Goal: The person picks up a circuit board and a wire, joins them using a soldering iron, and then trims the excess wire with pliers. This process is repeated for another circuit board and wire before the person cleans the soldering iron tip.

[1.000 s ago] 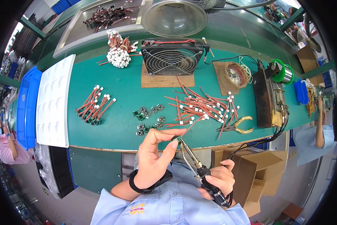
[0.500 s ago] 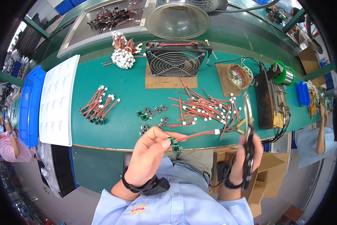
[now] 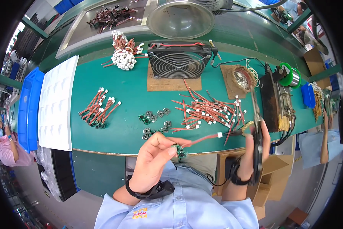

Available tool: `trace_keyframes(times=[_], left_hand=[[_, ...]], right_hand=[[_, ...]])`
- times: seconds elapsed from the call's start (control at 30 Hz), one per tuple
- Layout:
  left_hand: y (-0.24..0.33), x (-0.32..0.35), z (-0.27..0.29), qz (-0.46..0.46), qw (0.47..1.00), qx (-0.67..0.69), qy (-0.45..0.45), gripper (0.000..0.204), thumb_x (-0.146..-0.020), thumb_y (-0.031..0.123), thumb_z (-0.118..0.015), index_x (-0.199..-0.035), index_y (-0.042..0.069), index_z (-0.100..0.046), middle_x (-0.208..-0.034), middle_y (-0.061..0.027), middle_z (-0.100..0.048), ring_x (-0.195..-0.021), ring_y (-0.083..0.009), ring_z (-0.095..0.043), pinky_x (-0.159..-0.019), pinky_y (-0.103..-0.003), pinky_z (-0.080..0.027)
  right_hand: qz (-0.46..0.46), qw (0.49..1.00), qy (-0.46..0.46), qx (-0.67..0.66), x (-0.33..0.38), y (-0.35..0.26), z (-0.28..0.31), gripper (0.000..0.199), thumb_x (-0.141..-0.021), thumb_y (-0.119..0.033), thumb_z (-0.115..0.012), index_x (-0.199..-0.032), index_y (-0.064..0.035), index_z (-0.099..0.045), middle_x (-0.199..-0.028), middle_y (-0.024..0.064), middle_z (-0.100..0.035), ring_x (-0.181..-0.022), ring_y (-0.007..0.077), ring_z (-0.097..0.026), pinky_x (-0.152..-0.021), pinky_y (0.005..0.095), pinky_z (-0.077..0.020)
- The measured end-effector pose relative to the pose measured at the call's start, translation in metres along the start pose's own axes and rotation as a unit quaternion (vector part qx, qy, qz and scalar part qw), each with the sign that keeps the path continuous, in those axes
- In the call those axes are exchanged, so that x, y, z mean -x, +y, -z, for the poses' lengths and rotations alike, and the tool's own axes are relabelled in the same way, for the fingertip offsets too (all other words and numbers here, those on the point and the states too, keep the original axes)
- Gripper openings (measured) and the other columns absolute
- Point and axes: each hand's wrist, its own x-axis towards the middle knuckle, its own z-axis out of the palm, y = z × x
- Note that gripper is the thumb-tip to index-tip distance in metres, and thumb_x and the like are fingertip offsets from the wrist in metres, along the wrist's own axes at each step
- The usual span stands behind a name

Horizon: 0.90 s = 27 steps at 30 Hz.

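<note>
Progress is judged as partial. Nearest, a small green circuit board with a red lead wire attached is pinched in the fingers of the left hand, just in front of the worktop edge. A soldering iron is gripped upright in the clenched right hand. Farther on, bare boards and a heap of loose red leads remain unjoined, while a bundle of finished leads with boards lies to the left. A fan stands at the back.
</note>
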Motion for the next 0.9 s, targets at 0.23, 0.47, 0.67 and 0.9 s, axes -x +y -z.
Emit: trace_keyframes(times=[0.23, 0.47, 0.67, 0.9], left_hand=[[-0.008, -0.006, 0.005, -0.026, 0.999, -0.032, 0.010, 0.007, -0.092, 0.004, -0.052, -0.090, 0.006, -0.046, -0.114, -0.0217, -0.062, -0.107, -0.0201, -0.058, -0.092, -0.033, -0.041], [-0.009, -0.007, 0.002, -0.065, 0.996, -0.059, 0.003, 0.007, -0.091, 0.000, -0.051, -0.093, 0.004, -0.045, -0.115, -0.0226, -0.061, -0.112, -0.0227, -0.057, -0.097, -0.038, -0.041], [-0.008, -0.006, 0.001, -0.082, 0.994, -0.067, -0.002, 0.008, -0.092, -0.001, -0.051, -0.094, 0.004, -0.046, -0.116, -0.0230, -0.060, -0.111, -0.0232, -0.057, -0.096, -0.038, -0.042], [-0.010, -0.006, 0.001, -0.073, 0.995, -0.068, -0.003, 0.007, -0.092, 0.000, -0.051, -0.095, 0.004, -0.046, -0.116, -0.0229, -0.060, -0.111, -0.0225, -0.057, -0.096, -0.037, -0.042]], right_hand=[[0.234, 0.953, -0.178, -0.071, 0.047, -0.031, 0.024, 0.043, -0.076, -0.040, -0.072, -0.105, -0.0108, -0.059, -0.071, 0.0029, -0.060, -0.062, 0.0141, -0.052, -0.084, 0.0432, -0.0326], [0.205, 0.936, -0.282, -0.052, 0.051, -0.041, 0.026, 0.047, -0.056, -0.029, -0.086, -0.097, -0.0199, -0.066, -0.075, -0.0047, -0.060, -0.068, 0.0136, -0.058, -0.081, 0.0384, -0.0328], [0.201, 0.933, -0.293, -0.047, 0.048, -0.044, 0.026, 0.047, -0.056, -0.027, -0.086, -0.098, -0.0204, -0.066, -0.076, -0.0044, -0.061, -0.067, 0.0134, -0.058, -0.080, 0.0378, -0.0338], [0.204, 0.935, -0.284, -0.052, 0.050, -0.041, 0.024, 0.048, -0.056, -0.026, -0.086, -0.098, -0.0204, -0.066, -0.076, -0.0043, -0.061, -0.067, 0.0135, -0.059, -0.079, 0.0378, -0.0342]])
